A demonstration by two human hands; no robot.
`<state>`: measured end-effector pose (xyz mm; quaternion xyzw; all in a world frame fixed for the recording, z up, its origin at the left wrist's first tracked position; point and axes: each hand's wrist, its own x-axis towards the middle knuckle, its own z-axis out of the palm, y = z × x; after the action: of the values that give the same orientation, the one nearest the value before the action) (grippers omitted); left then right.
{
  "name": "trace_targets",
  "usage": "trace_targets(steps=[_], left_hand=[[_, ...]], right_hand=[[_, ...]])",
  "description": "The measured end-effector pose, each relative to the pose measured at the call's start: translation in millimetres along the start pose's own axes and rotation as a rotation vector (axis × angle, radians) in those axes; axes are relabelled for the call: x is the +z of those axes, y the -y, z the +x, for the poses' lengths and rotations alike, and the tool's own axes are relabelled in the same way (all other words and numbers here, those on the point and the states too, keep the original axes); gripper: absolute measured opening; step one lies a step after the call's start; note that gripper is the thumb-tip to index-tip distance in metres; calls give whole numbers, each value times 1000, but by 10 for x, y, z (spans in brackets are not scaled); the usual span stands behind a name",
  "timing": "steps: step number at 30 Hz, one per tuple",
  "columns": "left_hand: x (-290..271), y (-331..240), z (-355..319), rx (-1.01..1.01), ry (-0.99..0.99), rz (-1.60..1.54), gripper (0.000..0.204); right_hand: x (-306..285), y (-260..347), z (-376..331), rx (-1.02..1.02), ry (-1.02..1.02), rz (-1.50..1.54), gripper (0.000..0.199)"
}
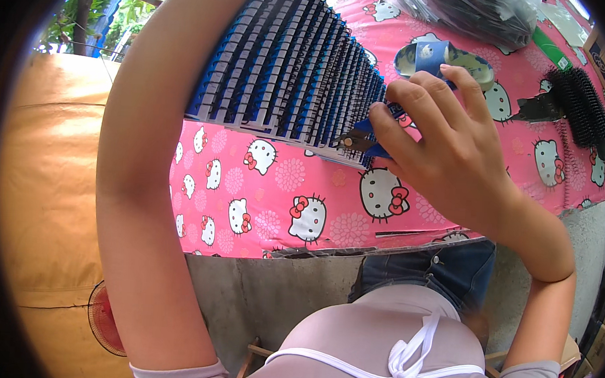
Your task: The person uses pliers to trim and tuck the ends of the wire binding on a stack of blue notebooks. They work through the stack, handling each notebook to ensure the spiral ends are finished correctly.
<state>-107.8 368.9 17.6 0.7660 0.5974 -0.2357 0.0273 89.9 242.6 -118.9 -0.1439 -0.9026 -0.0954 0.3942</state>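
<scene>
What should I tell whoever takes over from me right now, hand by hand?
Right hand: grip closed on small blue-handled snips, blades at the near end of the stack of blue and black comb-like plastic strips.
Left hand: out of view past the top edge; the left forearm lies along the stack's left side.
Stack rests on the pink cartoon-cat tablecloth. Loose black bristly pieces lie to the right, with a roll of blue tape behind the hand.
Done versus left: cannot tell how many strips are trimmed.
</scene>
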Motion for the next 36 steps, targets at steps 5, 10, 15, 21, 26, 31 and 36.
trace_targets(steps=[5,10,15,21,26,31,36], left_hand=[[-69,1,-21,29,34,10,69],[-83,8,-52,12,31,-9,68],[-62,32,-60,2,40,-21,68],[-65,32,-32,-1,56,-28,68],[-59,48,-44,-11,76,-36,67],[-105,19,-24,-9,83,-38,67],[-90,46,-43,-25,100,-40,67]], right_hand=[[-14,81,47,-14,-88,-92,29],[-208,17,112,9,171,80,30],[-33,-281,148,339,375,710,25],[152,-390,93,823,752,1216,31],[163,-263,-258,181,133,519,43],[317,-200,-272,156,-31,492,40],[252,-238,-249,159,54,504,43]])
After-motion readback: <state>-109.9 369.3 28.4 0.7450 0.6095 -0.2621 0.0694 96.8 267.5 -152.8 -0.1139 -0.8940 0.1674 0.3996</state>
